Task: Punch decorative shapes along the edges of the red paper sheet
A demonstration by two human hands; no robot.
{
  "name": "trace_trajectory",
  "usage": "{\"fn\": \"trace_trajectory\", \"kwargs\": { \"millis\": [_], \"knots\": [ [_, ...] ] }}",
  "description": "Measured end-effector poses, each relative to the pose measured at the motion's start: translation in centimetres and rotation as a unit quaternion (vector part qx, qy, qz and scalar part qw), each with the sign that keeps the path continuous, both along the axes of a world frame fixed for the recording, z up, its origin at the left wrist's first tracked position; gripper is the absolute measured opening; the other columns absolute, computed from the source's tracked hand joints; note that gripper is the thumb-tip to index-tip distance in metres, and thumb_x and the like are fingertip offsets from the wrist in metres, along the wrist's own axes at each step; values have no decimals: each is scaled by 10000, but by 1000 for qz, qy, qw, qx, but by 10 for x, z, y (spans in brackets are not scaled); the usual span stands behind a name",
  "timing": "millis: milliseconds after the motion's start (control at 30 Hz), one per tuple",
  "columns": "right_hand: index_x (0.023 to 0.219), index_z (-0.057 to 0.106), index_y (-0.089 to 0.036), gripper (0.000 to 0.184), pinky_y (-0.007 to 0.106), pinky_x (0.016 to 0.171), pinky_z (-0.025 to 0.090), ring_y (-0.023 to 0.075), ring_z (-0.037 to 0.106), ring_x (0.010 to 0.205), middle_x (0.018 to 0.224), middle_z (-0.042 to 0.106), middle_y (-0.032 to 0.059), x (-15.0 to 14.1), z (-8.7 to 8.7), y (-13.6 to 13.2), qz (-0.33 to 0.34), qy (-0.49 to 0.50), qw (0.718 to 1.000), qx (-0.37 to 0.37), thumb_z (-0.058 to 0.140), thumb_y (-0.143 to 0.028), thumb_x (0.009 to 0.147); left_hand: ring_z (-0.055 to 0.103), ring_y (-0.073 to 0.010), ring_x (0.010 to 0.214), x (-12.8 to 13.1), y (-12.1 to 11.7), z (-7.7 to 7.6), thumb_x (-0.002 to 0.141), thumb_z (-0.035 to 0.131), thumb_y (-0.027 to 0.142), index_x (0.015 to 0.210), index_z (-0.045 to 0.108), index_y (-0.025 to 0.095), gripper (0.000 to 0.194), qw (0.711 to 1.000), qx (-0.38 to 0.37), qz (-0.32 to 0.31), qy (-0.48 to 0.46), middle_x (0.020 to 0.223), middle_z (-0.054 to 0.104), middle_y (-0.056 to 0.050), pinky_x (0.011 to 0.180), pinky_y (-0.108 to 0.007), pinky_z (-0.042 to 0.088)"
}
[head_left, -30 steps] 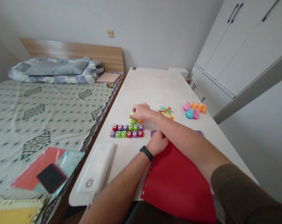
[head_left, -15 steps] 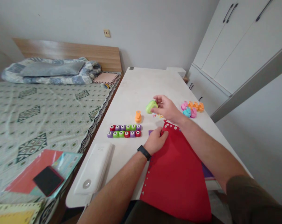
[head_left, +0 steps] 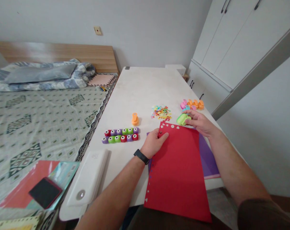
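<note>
Right hand (head_left: pixel 200 123): curled around green craft punch (head_left: pixel 182 119), pinching it just above my red sheet's top edge.
Left hand (head_left: pixel 153 143): flat, pressing red sheet (head_left: pixel 176 172) down.
Under sheet: purple sheet (head_left: pixel 208 156).

The sheet of paper (head_left: pixel 176 175) was bright red, its edges patterned with small punched stars, hearts and circles, and it lay over a purple sheet (head_left: pixel 208 156). The punch (head_left: pixel 183 119) in the right hand (head_left: pixel 199 123) was lime green, the lone punch (head_left: pixel 135 119) was orange, the two rows of small punches (head_left: pixel 120 135) mixed red, purple and green, and the larger punches (head_left: pixel 192 104) were pink, orange and blue. The confetti (head_left: pixel 161 112) was multicoloured, and the bedspread (head_left: pixel 39 127) was pale green with dark diamonds.
</note>
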State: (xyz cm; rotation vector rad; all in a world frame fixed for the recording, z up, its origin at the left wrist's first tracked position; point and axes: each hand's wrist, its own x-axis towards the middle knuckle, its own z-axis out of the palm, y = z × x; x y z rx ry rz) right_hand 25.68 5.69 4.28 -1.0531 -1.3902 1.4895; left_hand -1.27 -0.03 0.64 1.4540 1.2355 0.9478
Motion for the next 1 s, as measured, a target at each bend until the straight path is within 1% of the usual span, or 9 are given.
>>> {"fn": "trace_trajectory", "kwargs": {
  "millis": [200, 333, 500, 633, 800, 1000],
  "knots": [
    [1215, 641, -229, 511, 360, 844, 560, 213, 728, 883, 1040, 764, 73, 0, 1, -3, 2, -13, 1000, -18, 851, -402, 783, 637, -185, 696, 2, -1, -1, 845, 701, 494, 892, 694, 183, 314, 999, -21, -8, -40, 736, 704, -23, 627, -274, 494],
    [1203, 649, -229, 481, 355, 837, 561, 212, 724, 895, 1049, 761, 73, 2, 0, -2, -12, -9, 1000, -7, 832, -424, 802, 656, -192, 718, 2, -1, -2, 844, 706, 504, 923, 703, 185, 328, 997, -35, -7, -68, 788, 725, -35, 635, -279, 514],
    [1195, 657, -224, 486, 349, 818, 563, 210, 718, 888, 1051, 758, 75, 4, -3, -1, -26, -17, 1000, -5, 832, -443, 798, 662, -196, 733, 2, -2, -1, 840, 710, 505, 936, 703, 181, 338, 997, -39, -6, -68, 798, 730, -38, 641, -280, 520],
    [1213, 656, -221, 484, 335, 811, 555, 206, 716, 891, 1044, 760, 75, 5, -4, -2, -8, -26, 1000, -14, 814, -449, 817, 664, -197, 740, 2, -2, 1, 849, 697, 510, 944, 700, 178, 346, 997, -37, -8, -65, 810, 737, -44, 645, -279, 519],
    [1209, 669, -219, 466, 324, 863, 534, 203, 709, 929, 1068, 756, 66, 2, -3, -4, 19, -37, 999, -4, 817, -426, 818, 673, -205, 774, 2, -1, 2, 866, 679, 499, 953, 696, 181, 330, 998, -30, -4, -62, 838, 741, -49, 675, -294, 529],
    [1208, 678, -199, 517, 357, 897, 532, 238, 711, 975, 1097, 752, 86, 2, 0, -6, 38, -63, 997, -21, 849, -426, 776, 667, -207, 779, 2, -2, 2, 849, 701, 500, 911, 687, 188, 318, 999, -34, 22, -35, 798, 730, -41, 678, -294, 528]
  ]
}}
